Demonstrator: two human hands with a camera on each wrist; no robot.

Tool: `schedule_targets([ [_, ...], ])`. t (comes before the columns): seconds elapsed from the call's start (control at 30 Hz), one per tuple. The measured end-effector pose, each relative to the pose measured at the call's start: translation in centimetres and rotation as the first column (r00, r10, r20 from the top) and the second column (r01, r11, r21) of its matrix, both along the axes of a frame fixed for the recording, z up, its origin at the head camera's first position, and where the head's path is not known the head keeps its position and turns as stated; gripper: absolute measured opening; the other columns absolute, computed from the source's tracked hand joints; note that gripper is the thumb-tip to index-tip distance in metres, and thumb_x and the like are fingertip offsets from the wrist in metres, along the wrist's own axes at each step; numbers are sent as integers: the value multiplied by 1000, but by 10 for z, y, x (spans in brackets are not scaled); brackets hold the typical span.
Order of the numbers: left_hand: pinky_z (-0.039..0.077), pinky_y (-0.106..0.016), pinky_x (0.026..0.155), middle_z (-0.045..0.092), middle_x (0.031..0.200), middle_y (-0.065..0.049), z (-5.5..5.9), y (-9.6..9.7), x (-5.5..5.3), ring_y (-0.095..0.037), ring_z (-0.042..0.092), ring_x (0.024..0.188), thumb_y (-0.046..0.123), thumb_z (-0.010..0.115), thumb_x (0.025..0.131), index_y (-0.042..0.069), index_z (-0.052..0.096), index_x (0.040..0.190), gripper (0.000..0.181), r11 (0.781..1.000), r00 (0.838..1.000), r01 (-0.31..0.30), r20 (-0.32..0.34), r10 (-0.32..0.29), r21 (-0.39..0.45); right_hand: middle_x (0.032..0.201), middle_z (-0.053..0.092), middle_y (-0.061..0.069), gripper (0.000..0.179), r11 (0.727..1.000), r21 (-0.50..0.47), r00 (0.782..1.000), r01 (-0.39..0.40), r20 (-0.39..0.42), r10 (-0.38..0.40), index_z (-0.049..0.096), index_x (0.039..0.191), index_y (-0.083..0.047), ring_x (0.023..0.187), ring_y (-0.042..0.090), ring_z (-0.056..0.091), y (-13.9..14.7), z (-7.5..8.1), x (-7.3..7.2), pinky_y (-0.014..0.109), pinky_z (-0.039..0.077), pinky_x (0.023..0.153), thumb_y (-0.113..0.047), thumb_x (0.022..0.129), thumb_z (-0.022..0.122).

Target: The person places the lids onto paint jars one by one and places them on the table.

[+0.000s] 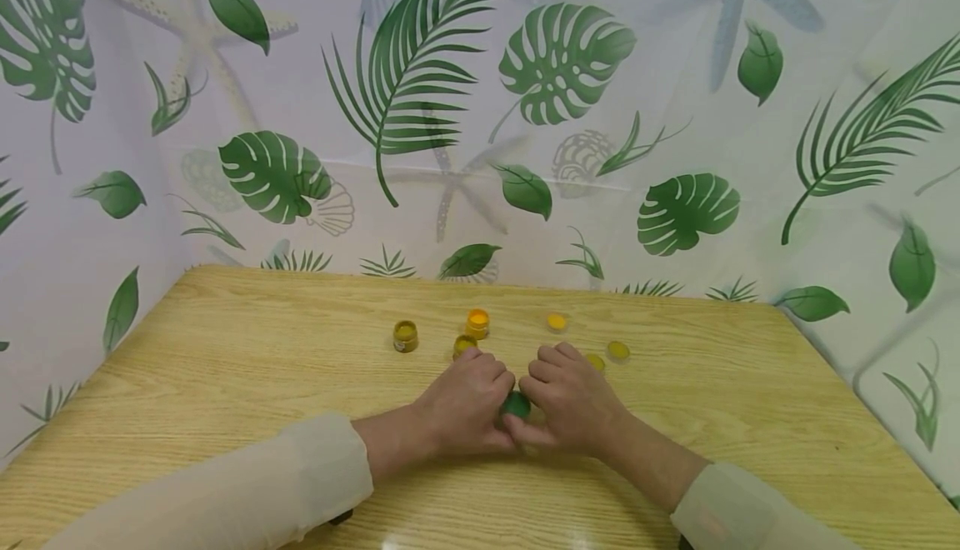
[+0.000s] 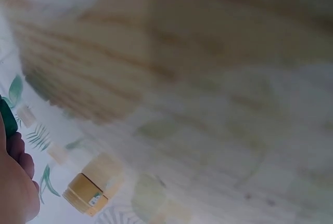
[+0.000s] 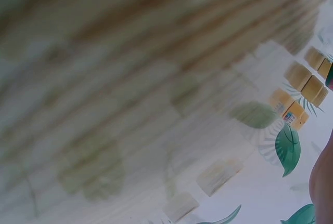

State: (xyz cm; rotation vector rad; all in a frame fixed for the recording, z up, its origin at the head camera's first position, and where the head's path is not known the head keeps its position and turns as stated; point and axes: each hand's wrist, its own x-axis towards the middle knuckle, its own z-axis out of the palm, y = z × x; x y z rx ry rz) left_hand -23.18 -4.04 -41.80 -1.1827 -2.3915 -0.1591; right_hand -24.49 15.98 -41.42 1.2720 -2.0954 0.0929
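In the head view my left hand [image 1: 467, 404] and my right hand [image 1: 573, 400] meet near the middle of the table, both gripping a small green paint jar [image 1: 516, 404] between them. The fingers of both hands are curled, and they hide much of the jar. Just beyond the left hand stands an uncovered paint jar with olive-yellow paint [image 1: 465, 345], partly hidden by the knuckles. Past the right hand lies an olive-yellow lid [image 1: 595, 362], also partly covered. In the left wrist view, the green jar [image 2: 8, 117] shows at the left edge beside the fingers.
An uncovered orange paint jar [image 1: 477, 323] and a dark olive one [image 1: 406, 336] stand farther back. An orange lid [image 1: 557, 322] and another olive-yellow lid [image 1: 618, 351] lie to the right. The wooden table [image 1: 247, 350] ends at a leaf-patterned sheet [image 1: 465, 225].
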Motion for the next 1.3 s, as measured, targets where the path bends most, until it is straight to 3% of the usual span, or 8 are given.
schedule_targets([
  [0.23,41,-28,79,55,76,8,0,0,0,-9,47,71,57,73,76,17,61,84,42,1000,999,15,41,-15,-5,68,45,-5,49,1000,0,1000,-2,26,2,56,73,-16,68,15,43,0,0,0,31,34,68,-57,96,39],
  [0.47,40,-27,77,54,75,9,0,2,1,-8,46,70,57,73,76,18,62,83,41,1000,998,21,55,-20,-17,65,43,-6,42,999,18,999,-31,41,31,53,69,-17,66,13,40,0,0,-1,29,34,66,-51,92,46],
  [0.83,37,-25,72,51,70,10,-2,3,1,-6,43,64,59,75,72,19,59,78,43,999,998,26,58,-25,-23,59,37,-9,47,996,14,996,-88,32,88,47,62,-18,58,8,32,-2,1,0,25,31,60,-49,97,43],
  [1.1,38,-26,73,46,68,10,2,-1,0,-7,41,64,57,72,75,19,54,73,42,998,997,-4,78,9,-65,61,37,-10,51,998,28,996,-57,65,55,49,63,-19,60,8,31,0,4,2,24,30,60,-54,99,41],
  [1.3,39,-29,74,40,65,10,-1,-15,-1,-6,38,62,45,66,77,20,47,69,32,997,990,-22,136,33,-79,65,47,-5,54,997,67,999,-33,10,32,57,69,-15,63,13,40,6,1,2,27,35,61,-47,103,32],
])
